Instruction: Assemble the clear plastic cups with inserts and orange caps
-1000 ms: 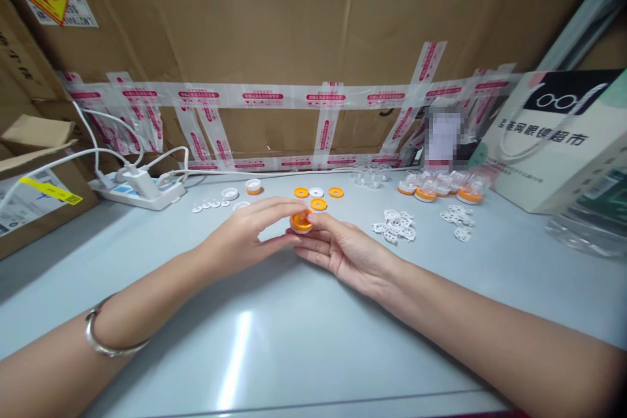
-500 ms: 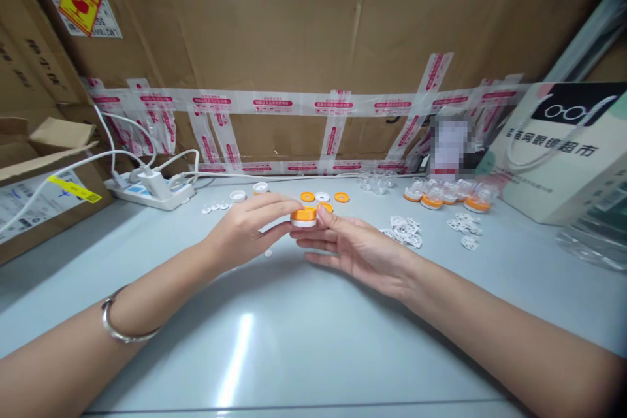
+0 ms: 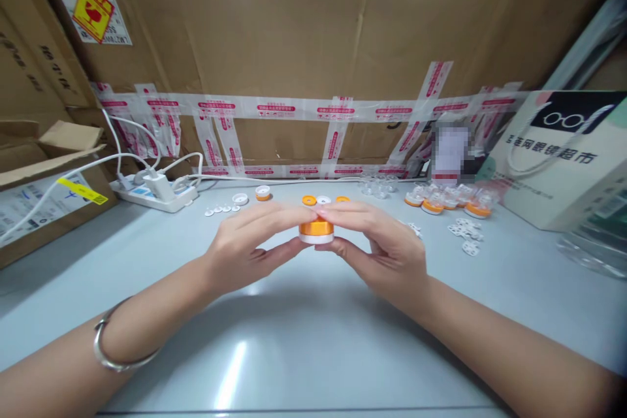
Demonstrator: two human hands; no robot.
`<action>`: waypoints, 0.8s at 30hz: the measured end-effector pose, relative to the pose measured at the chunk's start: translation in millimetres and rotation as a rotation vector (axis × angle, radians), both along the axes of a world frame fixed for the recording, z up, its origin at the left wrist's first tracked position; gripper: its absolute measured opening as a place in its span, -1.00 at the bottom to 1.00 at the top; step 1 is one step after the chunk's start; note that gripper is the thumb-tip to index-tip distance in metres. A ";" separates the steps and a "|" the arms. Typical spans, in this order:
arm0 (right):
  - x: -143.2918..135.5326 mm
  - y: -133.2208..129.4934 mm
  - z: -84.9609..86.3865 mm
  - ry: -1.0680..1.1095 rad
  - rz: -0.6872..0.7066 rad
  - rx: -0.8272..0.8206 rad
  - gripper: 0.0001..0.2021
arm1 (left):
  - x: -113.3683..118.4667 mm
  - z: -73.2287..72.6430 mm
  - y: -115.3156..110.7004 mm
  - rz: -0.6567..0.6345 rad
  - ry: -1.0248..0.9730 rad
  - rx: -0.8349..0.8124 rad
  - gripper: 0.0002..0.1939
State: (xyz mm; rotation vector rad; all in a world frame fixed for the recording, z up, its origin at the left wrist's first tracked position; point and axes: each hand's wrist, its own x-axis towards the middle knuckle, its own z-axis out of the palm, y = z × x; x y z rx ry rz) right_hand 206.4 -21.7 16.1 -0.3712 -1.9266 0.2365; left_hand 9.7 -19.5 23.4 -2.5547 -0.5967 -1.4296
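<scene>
Between my two hands, above the table, is a round orange-and-white plastic case (image 3: 316, 230), orange on top and white at the base. My left hand (image 3: 257, 238) grips its left side, fingers over the top and thumb below. On the right side my right hand (image 3: 385, 245) pinches it the same way, with fingertips meeting the left ones on top. Behind the hands lie orange rings (image 3: 309, 200) and a white ring (image 3: 323, 200), partly covered by my fingers. Farther left are a white ring-shaped part (image 3: 240, 199) and a white-and-orange round part (image 3: 263, 193).
Small white discs (image 3: 218, 210) lie at left. At right are clear plastic parts (image 3: 379, 187), several orange-based pieces with clear tops (image 3: 434, 208), and flat white cutouts (image 3: 465, 230). A power strip (image 3: 181, 201), an open carton (image 3: 63, 192) and a paper bag (image 3: 543, 189) flank them.
The right hand has turned from below, fingers spread, to fingers over the top and thumb underneath. The case sits lower and closer in view, looks thicker, and both hands now press it.
</scene>
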 end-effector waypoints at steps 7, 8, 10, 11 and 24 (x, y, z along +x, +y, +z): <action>-0.4 -3.5 0.8 -0.046 -0.070 0.120 -0.54 | 1.3 1.8 -3.8 -0.018 0.008 0.031 -0.67; -0.3 -4.2 1.3 -0.052 -0.084 0.130 -0.54 | 1.5 2.0 -4.1 -0.017 0.012 0.029 -0.67; 0.0 -5.5 2.5 -0.068 -0.106 0.157 -0.53 | 1.8 2.1 -4.7 -0.016 0.017 0.021 -0.68; 0.1 -5.9 3.0 -0.076 -0.113 0.173 -0.53 | 1.9 2.1 -4.9 -0.020 0.017 0.017 -0.68; -3.0 -1.1 2.7 -0.060 -0.076 0.216 -0.62 | 3.3 2.5 -0.6 -0.049 0.025 0.140 -0.72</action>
